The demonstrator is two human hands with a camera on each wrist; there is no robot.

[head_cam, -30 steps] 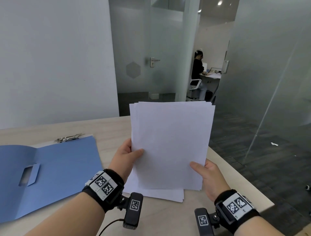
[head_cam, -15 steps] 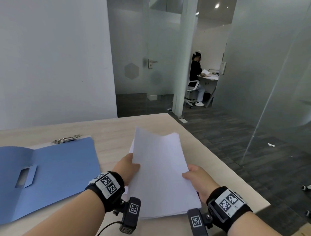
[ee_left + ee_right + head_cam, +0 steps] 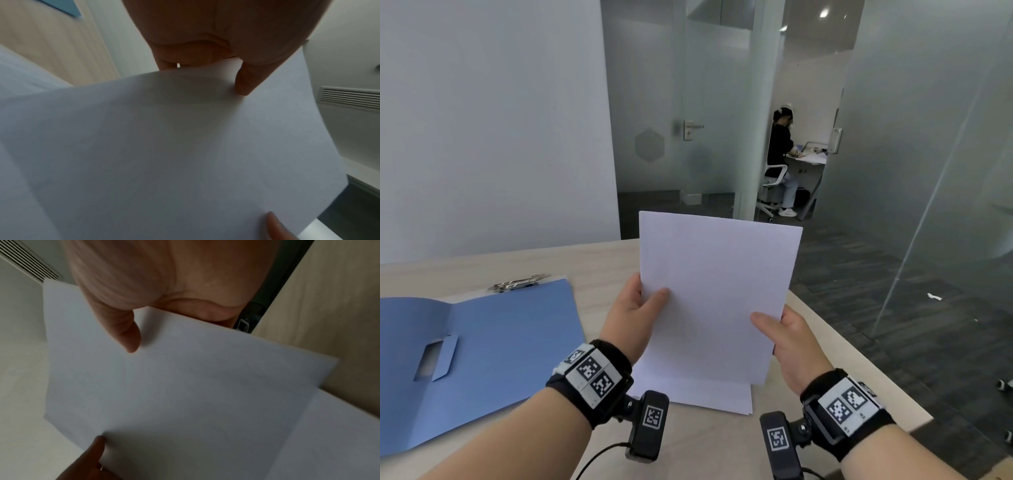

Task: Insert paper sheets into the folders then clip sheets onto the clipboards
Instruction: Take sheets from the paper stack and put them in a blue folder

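My two forearms reach out over the table (image 3: 592,260), wrists level, and between them I hold a sheaf of white sheets (image 3: 717,291) upright, its lower edge standing on the loose paper stack (image 3: 709,399) that lies flat near the table's front edge. My left hand (image 3: 631,317) pinches the sheaf's left edge, thumb across the front face and fingers behind; my right hand (image 3: 789,337) pinches the right edge lower down in the same way. The sheets are plain and blank, squared up so their top edges line up, and they tilt slightly away from me. To my left the blue folder (image 3: 482,356) lies open and flat, with a small pocket flap on its inside. Past its far edge shows the metal clip of a clipboard (image 3: 518,283); the folder covers most of the board. My fingers behind the sheaf are hidden in every view. Both wrist views are soft and filled mostly by paper.
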